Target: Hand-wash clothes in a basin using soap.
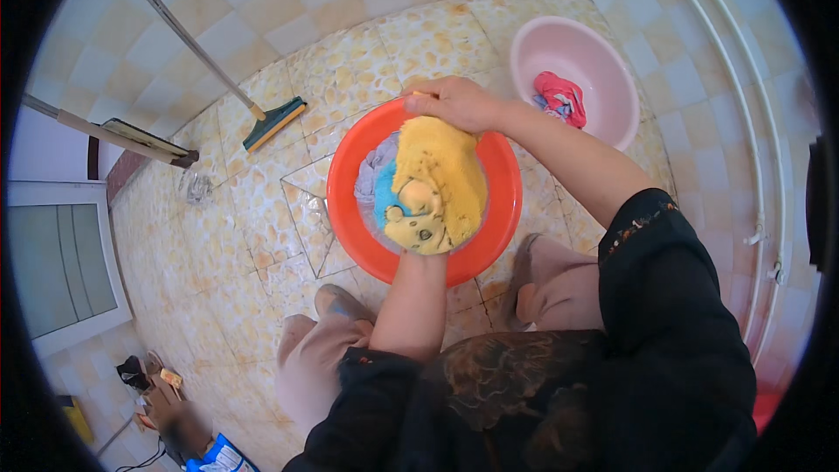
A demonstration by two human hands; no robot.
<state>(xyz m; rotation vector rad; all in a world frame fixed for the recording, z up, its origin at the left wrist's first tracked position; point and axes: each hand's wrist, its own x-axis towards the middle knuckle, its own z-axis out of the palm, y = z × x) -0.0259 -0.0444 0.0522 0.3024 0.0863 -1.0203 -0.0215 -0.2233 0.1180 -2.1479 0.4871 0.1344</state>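
Note:
A yellow towel (454, 166) with a printed animal face is raised over an orange-red basin (509, 183) on the floor between my feet. My right hand (459, 105) grips the towel's far end at the basin's far rim, and a bit of yellow shows at its fingertips. From below, my left forearm (418, 293) reaches in under the towel's near end. The cloth covers my left hand, so its fingers are hidden. Beside the towel, a blue cloth (382, 195) and a greyish cloth (370, 177) lie in the basin.
A pink basin (625, 92) holding a red cloth (564, 100) stands far right. A floor squeegee (275, 122) and a flat mop (131, 142) lean at the left. White pipes (756, 122) run along the right wall. Several items, including a blue bag (223, 456), lie lower left.

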